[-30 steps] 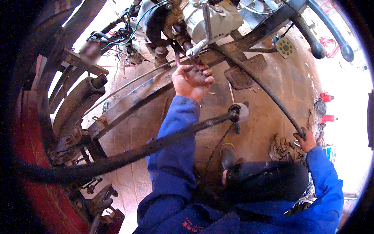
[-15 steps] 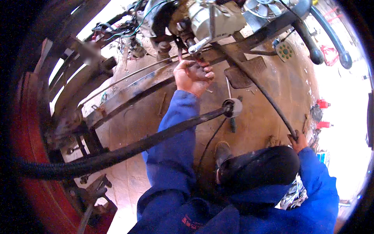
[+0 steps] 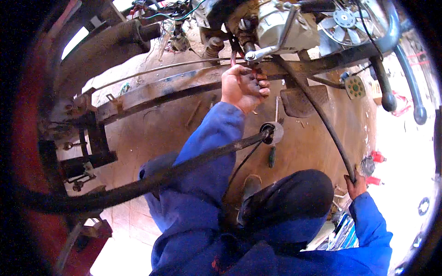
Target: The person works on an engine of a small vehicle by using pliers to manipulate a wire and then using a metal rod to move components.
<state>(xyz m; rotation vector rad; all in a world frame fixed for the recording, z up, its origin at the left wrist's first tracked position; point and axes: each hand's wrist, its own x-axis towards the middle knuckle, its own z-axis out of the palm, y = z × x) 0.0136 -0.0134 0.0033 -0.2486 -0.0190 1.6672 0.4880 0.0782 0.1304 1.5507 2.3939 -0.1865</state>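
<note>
Left hand [image 3: 244,87] fisted round a red-handled tool [image 3: 234,56] up by the engine [image 3: 281,27], just over the frame rail [image 3: 161,89]. Hose [image 3: 317,110]: black, long, thin, curves from engine down to right hand [image 3: 355,185], which is closed on its lower end. Prob. light, rubbery, bendy; grip near the ends.

The view swung down and to the right, so the left hand [image 3: 243,88] sat nearer the middle of the picture and the engine's fan [image 3: 343,22] came into fuller sight at the top. The right hand [image 3: 354,185] and the lower end of the black hose [image 3: 322,119] it gripped shifted lower. The raised knee [image 3: 294,193] loomed larger.
</note>
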